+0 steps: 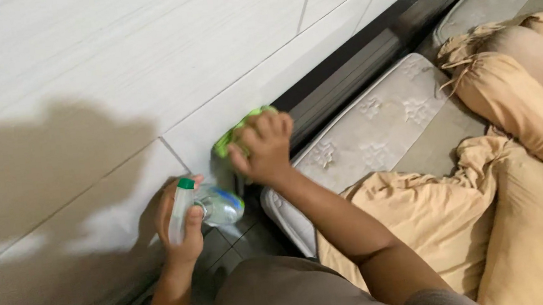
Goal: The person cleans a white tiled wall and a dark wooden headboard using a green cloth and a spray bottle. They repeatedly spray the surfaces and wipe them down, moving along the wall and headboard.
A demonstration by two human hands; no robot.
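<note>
My right hand [263, 148] presses a green cloth [237, 130] against the white tiled wall [141, 65], just above the gap beside the mattress. Only the cloth's upper edge shows past my fingers. My left hand [182, 226] holds a clear spray bottle [213, 206] with a white trigger head and a green cap, lower down and close to the wall. The bottle lies roughly sideways in my grip.
A grey quilted mattress [376, 128] lies to the right of the wall, with a dark frame [368, 48] running along it. Tan pillows and a rumpled tan blanket [522, 166] cover its right part. Dark floor tiles [228, 251] show in the gap.
</note>
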